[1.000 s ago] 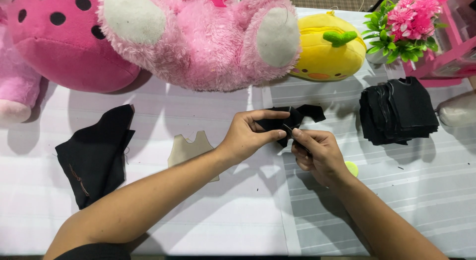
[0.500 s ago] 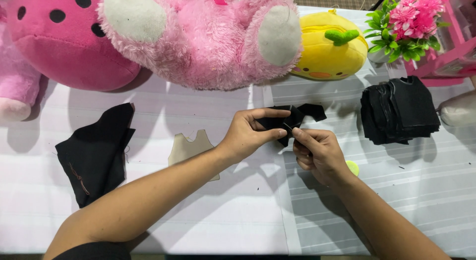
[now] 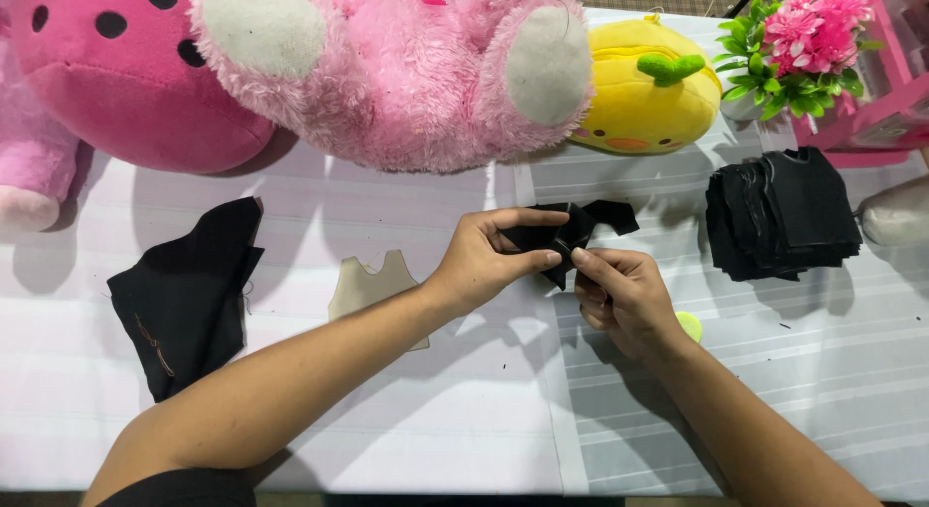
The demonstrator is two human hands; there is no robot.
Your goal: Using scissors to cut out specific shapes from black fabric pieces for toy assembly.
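A white cloth-covered table is seen beneath the hands. To the left of them, a black fabric piece is laid flat; nearer, just beside the left forearm, a beige paper pattern is placed. To the right, a stack of black cut pieces is found. Beyond the hands, a pink plush bear, a pink spotted plush and a yellow plush chick are ranged. Pink artificial flowers are noted far right. A small green object is partly hidden behind the right wrist.
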